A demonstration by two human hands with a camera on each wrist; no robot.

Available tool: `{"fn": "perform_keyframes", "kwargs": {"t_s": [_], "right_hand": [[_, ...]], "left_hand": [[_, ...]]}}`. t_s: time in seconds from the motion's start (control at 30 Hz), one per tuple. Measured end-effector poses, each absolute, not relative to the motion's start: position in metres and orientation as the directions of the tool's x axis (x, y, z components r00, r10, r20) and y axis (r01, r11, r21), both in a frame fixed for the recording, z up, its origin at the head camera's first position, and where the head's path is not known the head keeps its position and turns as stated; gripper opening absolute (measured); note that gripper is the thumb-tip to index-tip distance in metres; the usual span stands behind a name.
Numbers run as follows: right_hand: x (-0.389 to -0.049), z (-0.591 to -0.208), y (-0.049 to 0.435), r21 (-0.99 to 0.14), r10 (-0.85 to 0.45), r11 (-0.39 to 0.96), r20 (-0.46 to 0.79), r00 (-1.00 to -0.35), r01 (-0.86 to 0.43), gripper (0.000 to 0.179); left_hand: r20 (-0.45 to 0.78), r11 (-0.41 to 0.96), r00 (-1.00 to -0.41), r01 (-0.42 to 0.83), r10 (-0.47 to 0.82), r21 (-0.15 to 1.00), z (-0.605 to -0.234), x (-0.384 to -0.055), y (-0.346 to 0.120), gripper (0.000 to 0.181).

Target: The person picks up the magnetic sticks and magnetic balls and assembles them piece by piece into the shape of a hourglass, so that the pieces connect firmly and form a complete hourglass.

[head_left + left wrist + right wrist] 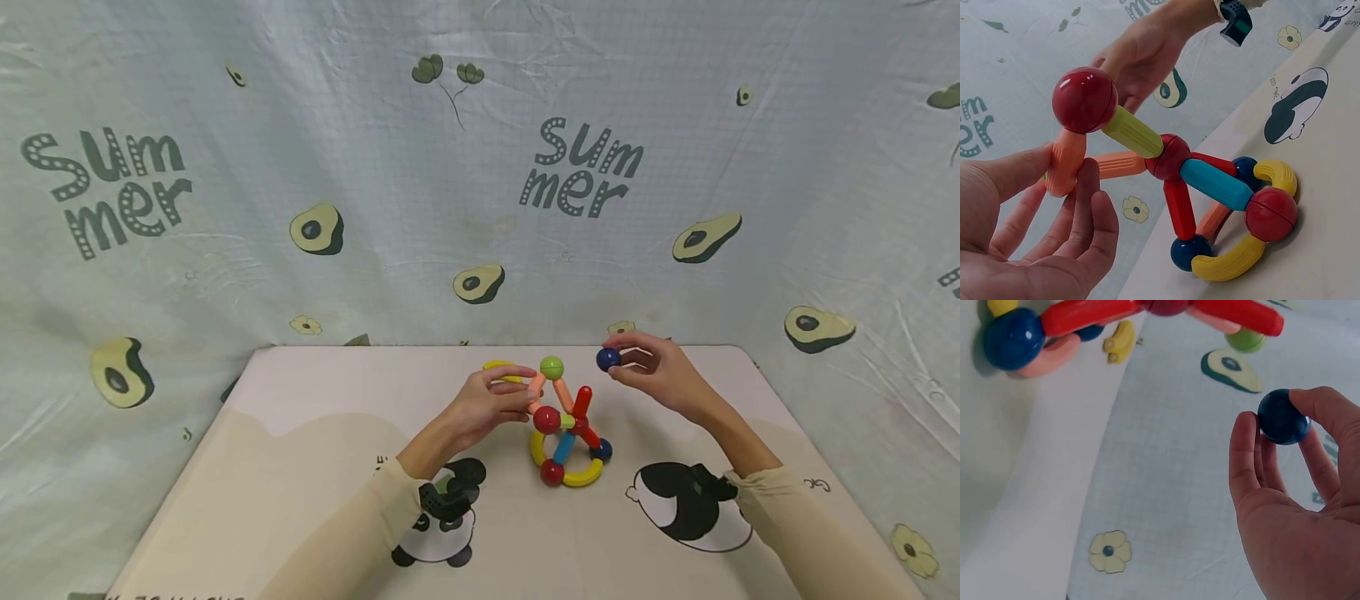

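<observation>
A structure of coloured magnetic rods and balls stands on the table, with a red ball [1169,157] at its middle joint and a blue rod [1217,184] and yellow curved rods [1229,259] in its lower part. My left hand [491,406] pinches a salmon-orange rod [1064,162] on its upper left, beneath another red ball [1085,99]. The green ball [551,367] tops the structure. To the right and apart from it, my right hand [663,375] holds a loose dark blue ball [1283,416] between thumb and fingertips. A red rod [582,402] sticks up from the middle joint.
Behind the structure, yellow curved pieces [1120,342] lie near the table's back edge. The pale table [315,467] bears printed pandas. A cloth [390,167] with avocado prints hangs behind it.
</observation>
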State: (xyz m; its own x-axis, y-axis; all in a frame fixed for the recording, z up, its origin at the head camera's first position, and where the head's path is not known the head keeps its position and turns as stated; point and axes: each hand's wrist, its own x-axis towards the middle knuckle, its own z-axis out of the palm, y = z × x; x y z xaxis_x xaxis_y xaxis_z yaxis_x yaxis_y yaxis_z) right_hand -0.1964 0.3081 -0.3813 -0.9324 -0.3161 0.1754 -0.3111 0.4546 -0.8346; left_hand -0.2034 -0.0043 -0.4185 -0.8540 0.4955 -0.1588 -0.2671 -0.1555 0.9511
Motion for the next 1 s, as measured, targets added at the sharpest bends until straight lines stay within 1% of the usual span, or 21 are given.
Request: {"fn": "perform_keyframes", "kwargs": {"t_s": [0.17, 0.5, 0.7, 1.0], "right_hand": [[-0.186, -0.374, 0.302, -0.815, -0.339, 0.458, 0.209, -0.918, -0.355, 0.038], [-0.172, -0.364, 0.286, -0.767, -0.416, 0.443, 0.282, -0.864, -0.464, 0.035], [-0.169, -0.368, 0.284, -0.719, -0.467, 0.464, 0.298, -0.832, -0.518, 0.037], [-0.172, -0.372, 0.28, -0.68, -0.491, 0.463, 0.337, -0.803, -0.569, 0.036]], "left_hand": [[-0.16, -0.154, -0.856, -0.266, 0.492, 0.952, -0.419, -0.204, -0.004, 0.043], [-0.167, -0.151, -0.855, -0.272, 0.492, 0.95, -0.418, -0.204, -0.004, 0.043], [-0.177, -0.154, -0.854, -0.284, 0.489, 0.946, -0.417, -0.204, -0.003, 0.044], [-0.171, -0.162, -0.848, -0.286, 0.501, 0.945, -0.418, -0.204, -0.004, 0.044]]}}
